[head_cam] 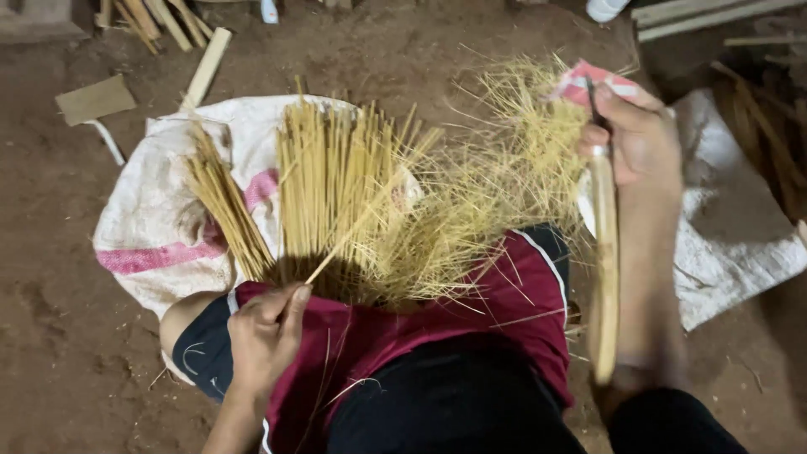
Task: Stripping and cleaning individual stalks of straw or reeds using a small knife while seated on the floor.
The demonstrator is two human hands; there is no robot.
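My left hand point(265, 332) rests on my left knee and pinches the near end of a thin bamboo stick point(361, 220) that slants up and to the right. My right hand point(637, 134) is raised at the right and grips a long pale-handled knife point(603, 252) whose handle hangs down toward me; its dark blade pokes up above the fingers. Between my hands lies a heap of fine bamboo shavings point(487, 193). Two bundles of split bamboo sticks point(328, 185) lie ahead on a white sack point(160, 227).
My legs in maroon and black shorts point(437, 353) fill the lower middle. Another white sack point(731, 252) lies at the right. Wood offcuts point(206, 67) and a cardboard piece point(94, 99) lie on the dirt floor at the far left; timber is stacked top right.
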